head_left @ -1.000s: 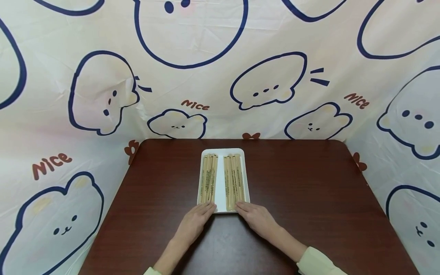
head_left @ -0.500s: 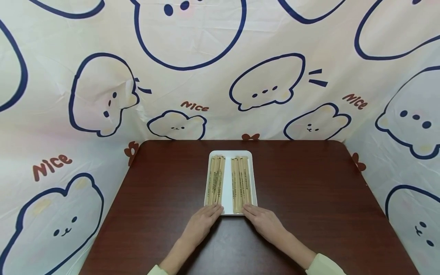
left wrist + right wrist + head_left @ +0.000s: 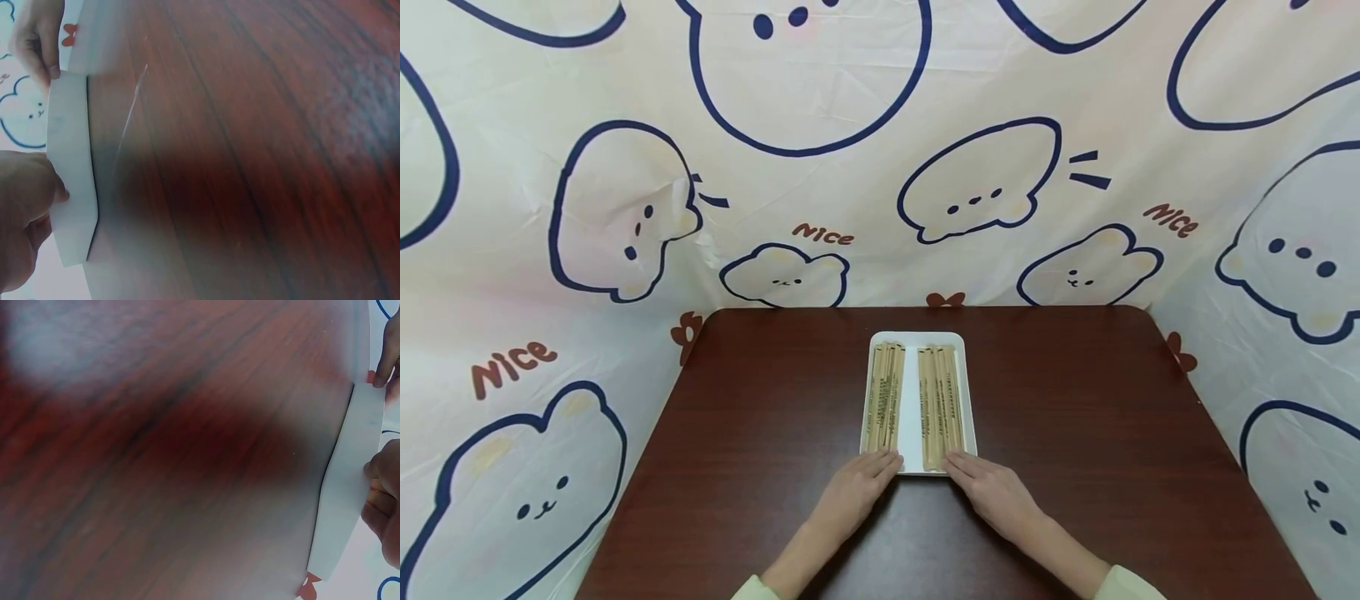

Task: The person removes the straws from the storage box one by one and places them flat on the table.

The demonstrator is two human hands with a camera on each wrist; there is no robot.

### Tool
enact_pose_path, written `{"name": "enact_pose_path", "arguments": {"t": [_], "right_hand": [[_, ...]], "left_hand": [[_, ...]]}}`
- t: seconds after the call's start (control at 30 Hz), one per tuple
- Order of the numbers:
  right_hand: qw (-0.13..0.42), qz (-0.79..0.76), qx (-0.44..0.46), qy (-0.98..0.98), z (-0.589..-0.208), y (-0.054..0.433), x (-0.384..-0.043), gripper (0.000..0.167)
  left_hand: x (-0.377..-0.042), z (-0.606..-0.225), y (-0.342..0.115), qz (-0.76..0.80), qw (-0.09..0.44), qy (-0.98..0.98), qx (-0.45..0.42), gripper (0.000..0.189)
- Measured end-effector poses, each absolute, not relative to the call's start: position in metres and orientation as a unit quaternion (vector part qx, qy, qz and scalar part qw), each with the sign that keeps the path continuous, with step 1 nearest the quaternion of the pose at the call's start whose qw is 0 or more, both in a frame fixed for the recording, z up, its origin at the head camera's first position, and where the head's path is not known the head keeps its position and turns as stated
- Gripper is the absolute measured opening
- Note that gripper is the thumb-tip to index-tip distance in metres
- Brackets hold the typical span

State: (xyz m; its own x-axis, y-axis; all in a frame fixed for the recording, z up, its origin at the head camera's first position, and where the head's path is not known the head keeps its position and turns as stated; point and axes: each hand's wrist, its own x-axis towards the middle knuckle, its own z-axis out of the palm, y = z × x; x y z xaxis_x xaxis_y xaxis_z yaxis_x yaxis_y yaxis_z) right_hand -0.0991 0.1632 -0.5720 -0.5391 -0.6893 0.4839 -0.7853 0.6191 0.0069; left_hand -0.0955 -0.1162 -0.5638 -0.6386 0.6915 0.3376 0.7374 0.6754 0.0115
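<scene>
hands (image 3: 859,490) pinch the near edge of a white tray (image 3: 911,408) holding printed sticks (image 3: 941,404).

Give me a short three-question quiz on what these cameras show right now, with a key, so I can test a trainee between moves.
1. Multiple choice: where do the left hand and right hand hold the white tray?
A) At its far edge
B) At its near edge
C) At the middle of its long sides

2. True or false: a bare strip of the tray separates the left group of sticks from the right group of sticks.

3. Fill in the blank: the table is dark ____ in colour.

Key: 1. B; 2. True; 3. brown.
</scene>
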Motion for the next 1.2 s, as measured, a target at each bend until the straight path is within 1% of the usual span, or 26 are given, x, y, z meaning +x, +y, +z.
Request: {"name": "enact_pose_path", "arguments": {"t": [0.13, 0.33, 0.6, 0.8, 1.2], "right_hand": [[0.226, 0.114, 0.416, -0.873, -0.572, 0.169, -0.096, 0.035], [0.234, 0.107, 0.411, -0.875, -0.573, 0.178, -0.092, 0.044], [0.242, 0.108, 0.412, -0.872, -0.571, 0.187, -0.089, 0.041], [0.245, 0.114, 0.414, -0.869, -0.572, 0.194, -0.086, 0.039], [0.266, 0.117, 0.413, -0.863, -0.575, 0.201, -0.082, 0.041]], "left_hand": [[-0.094, -0.565, -0.11, -0.067, 0.156, -0.899, -0.403, 0.053], [-0.093, -0.567, -0.102, -0.065, 0.163, -0.895, -0.41, 0.05], [-0.089, -0.564, -0.092, -0.037, 0.15, -0.9, -0.408, 0.053], [-0.085, -0.564, -0.086, -0.015, 0.15, -0.901, -0.407, 0.055], [-0.083, -0.567, -0.079, -0.01, 0.173, -0.896, -0.41, 0.051]]}}
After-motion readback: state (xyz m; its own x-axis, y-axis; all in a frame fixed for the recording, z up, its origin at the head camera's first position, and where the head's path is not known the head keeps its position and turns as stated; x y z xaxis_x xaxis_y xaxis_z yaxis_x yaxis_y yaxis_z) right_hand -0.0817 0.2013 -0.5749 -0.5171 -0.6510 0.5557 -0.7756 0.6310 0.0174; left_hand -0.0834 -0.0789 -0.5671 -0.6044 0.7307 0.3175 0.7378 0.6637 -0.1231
